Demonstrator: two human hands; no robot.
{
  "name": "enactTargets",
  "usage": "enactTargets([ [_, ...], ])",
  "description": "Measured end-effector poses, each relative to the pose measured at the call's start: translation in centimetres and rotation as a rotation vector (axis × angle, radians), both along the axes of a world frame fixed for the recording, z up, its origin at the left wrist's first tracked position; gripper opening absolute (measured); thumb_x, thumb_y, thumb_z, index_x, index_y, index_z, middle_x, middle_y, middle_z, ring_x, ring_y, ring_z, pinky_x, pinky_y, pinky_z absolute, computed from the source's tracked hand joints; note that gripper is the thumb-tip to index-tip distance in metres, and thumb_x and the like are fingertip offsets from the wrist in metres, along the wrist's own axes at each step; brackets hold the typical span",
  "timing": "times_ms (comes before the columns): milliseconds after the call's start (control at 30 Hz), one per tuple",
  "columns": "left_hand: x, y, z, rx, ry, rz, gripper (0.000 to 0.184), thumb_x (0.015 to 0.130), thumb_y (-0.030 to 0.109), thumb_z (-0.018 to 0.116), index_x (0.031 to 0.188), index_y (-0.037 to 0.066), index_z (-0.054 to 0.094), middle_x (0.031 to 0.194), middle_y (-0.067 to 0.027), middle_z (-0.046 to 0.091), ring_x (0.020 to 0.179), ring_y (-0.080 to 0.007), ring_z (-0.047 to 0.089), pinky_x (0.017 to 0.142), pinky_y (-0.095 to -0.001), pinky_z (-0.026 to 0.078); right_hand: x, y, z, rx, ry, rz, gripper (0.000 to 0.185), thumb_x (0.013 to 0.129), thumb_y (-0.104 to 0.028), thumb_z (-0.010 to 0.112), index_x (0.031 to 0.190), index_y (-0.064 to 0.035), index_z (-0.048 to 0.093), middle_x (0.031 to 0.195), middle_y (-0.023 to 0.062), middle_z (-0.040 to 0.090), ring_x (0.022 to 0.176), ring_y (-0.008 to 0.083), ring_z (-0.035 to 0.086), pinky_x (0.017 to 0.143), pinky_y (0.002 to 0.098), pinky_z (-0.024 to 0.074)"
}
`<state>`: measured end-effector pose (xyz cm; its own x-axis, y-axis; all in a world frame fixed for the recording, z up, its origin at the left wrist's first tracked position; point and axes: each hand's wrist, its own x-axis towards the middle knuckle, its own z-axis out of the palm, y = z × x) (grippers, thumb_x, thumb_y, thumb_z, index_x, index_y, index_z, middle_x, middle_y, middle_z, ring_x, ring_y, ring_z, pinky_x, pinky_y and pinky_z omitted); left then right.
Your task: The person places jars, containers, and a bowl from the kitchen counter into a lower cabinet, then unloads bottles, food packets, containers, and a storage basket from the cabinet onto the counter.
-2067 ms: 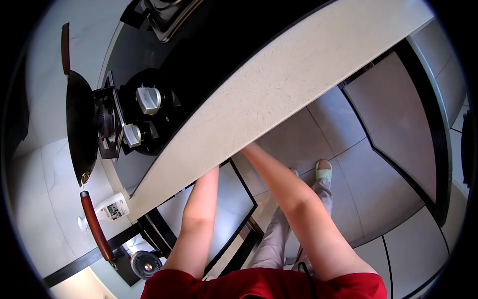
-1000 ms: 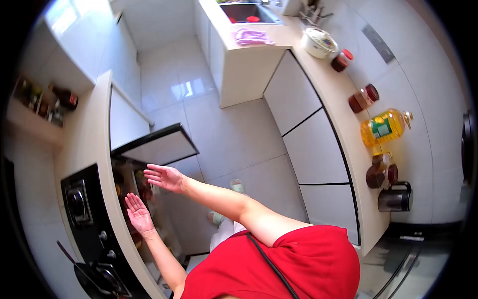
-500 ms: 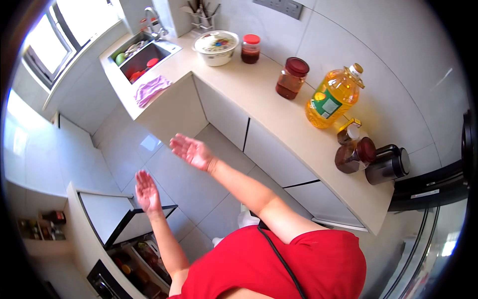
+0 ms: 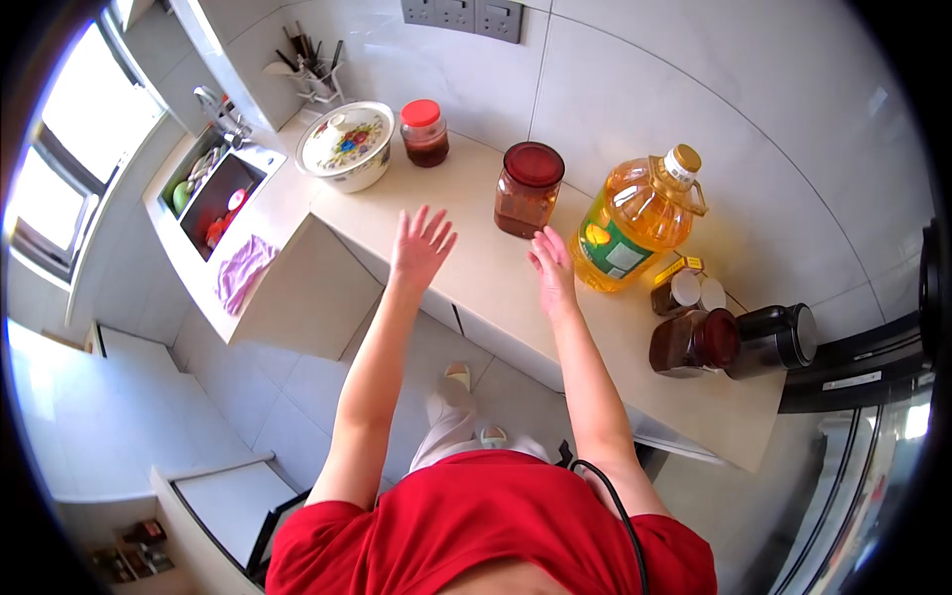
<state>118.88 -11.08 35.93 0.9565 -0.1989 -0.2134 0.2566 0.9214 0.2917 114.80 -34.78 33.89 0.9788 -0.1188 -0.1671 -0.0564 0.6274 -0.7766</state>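
My left hand (image 4: 422,248) is over the counter's front edge, fingers spread, holding nothing. My right hand (image 4: 553,268) holds nothing either, its fingers stretched out towards a red-lidded glass jar (image 4: 529,193). Whether its fingertips touch the jar cannot be made out. Right of that hand stands a large bottle of yellow oil (image 4: 635,223) with a green label. Behind my left hand are a smaller jar with a bright red lid (image 4: 424,134) and a lidded white bowl with a flower pattern (image 4: 347,147).
On the counter (image 4: 466,268) at the right are a dark jar (image 4: 689,342), small spice jars (image 4: 677,292) and a black kettle (image 4: 778,340). To the left, a pink cloth (image 4: 243,273) lies beside the sink (image 4: 223,198). A cabinet door (image 4: 273,531) stands open at the lower left.
The view has swung from the stove and open cabinet to the opposite counter. Both hands have moved from above the floor to the counter, the right one now close to the jar and oil bottle.
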Motion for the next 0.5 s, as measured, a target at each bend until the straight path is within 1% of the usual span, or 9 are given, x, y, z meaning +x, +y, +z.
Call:
enactTargets([
  [67,4.7,-2.5,-0.4,0.365,0.037,-0.172,0.074,0.084,0.060,0.044,0.142,0.018,0.021,0.145,-0.0116,0.025,0.133,-0.0302,0.020,0.106,-0.0520,0.021,2.0,-1.0,-0.9,-0.397,0.032,-0.115,0.080,0.076,-0.024,0.072,0.137,-0.0030,0.026,0.138,0.0178,0.032,0.129,0.0259,0.030,0.101,0.0381,0.0326],
  [100,6.5,-3.4,-0.5,0.366,0.029,-0.190,0.074,0.084,0.060,0.044,0.142,0.018,0.021,0.145,-0.0116,0.025,0.133,-0.0302,0.020,0.106,-0.0520,0.021,2.8,-1.2,-1.2,-0.396,0.031,-0.135,0.080,0.076,-0.024,0.072,0.137,-0.0030,0.026,0.138,0.0178,0.032,0.129,0.0259,0.030,0.101,0.0381,0.0326],
  [200,11.3,-5.9,-0.8,0.687,0.135,-0.448,0.097,0.072,0.077,0.041,0.144,0.022,0.009,0.150,-0.0089,0.006,0.138,-0.0275,0.000,0.104,-0.0598,0.007,5.4,-1.7,-2.4,-0.660,0.073,-0.086,0.106,0.068,-0.031,0.078,0.142,-0.0059,0.006,0.145,0.0197,0.015,0.135,0.0300,0.015,0.105,0.0427,0.0248],
  [300,15.1,-8.0,-1.0,0.896,0.136,-0.579,0.095,0.074,0.076,0.041,0.144,0.022,0.007,0.150,-0.0078,0.007,0.138,-0.0265,0.000,0.104,-0.0600,0.006,8.2,-2.2,-2.3,-0.837,0.092,-0.067,0.108,0.067,-0.025,0.079,0.143,-0.0094,0.004,0.145,0.0168,0.017,0.132,0.0279,0.024,0.103,0.0420,0.0293],
  [333,16.4,-8.5,-2.5,0.933,0.129,-0.599,0.089,0.075,0.076,0.039,0.143,0.023,0.016,0.149,-0.0053,0.015,0.137,-0.0241,0.010,0.104,-0.0577,0.012,9.1,-2.4,-3.0,-0.837,0.101,-0.078,0.108,0.067,-0.025,0.079,0.143,-0.0094,0.004,0.145,0.0168,0.017,0.132,0.0279,0.024,0.103,0.0420,0.0293],
  [367,17.4,-9.0,-3.3,0.932,0.126,-0.613,0.089,0.075,0.076,0.039,0.143,0.023,0.016,0.149,-0.0053,0.015,0.137,-0.0241,0.010,0.104,-0.0577,0.012,9.8,-2.5,-3.8,-0.858,-0.001,-0.067,0.111,0.065,-0.023,0.081,0.143,-0.0072,0.003,0.144,0.0174,0.020,0.131,0.0276,0.027,0.104,0.0412,0.0296],
  [433,18.5,-9.3,-4.7,0.961,0.099,-0.729,0.082,0.077,0.075,0.038,0.140,0.024,0.028,0.145,-0.0030,0.026,0.133,-0.0217,0.021,0.104,-0.0537,0.017,11.0,-2.7,-4.7,-0.883,-0.105,-0.047,0.114,0.062,-0.021,0.082,0.142,-0.0050,0.002,0.143,0.0179,0.024,0.130,0.0272,0.029,0.104,0.0405,0.0299],
  [467,18.7,-9.1,-4.5,0.932,0.060,-0.759,0.091,0.072,0.077,0.043,0.142,0.023,0.024,0.149,-0.0094,0.011,0.138,-0.0263,0.001,0.104,-0.0552,0.016,11.2,-2.2,-3.5,-0.802,-0.107,0.023,0.105,0.063,-0.015,0.081,0.140,-0.0077,0.009,0.138,0.0142,0.031,0.124,0.0248,0.037,0.100,0.0380,0.0355],
  [500,18.8,-9.0,-4.2,0.928,0.060,-0.764,0.091,0.072,0.077,0.043,0.142,0.023,0.024,0.149,-0.0094,0.011,0.138,-0.0263,0.001,0.104,-0.0552,0.016,11.2,-1.8,-2.2,-0.719,-0.110,0.091,0.097,0.064,-0.010,0.080,0.138,-0.0104,0.017,0.133,0.0104,0.038,0.117,0.0224,0.045,0.095,0.0356,0.0411],
])
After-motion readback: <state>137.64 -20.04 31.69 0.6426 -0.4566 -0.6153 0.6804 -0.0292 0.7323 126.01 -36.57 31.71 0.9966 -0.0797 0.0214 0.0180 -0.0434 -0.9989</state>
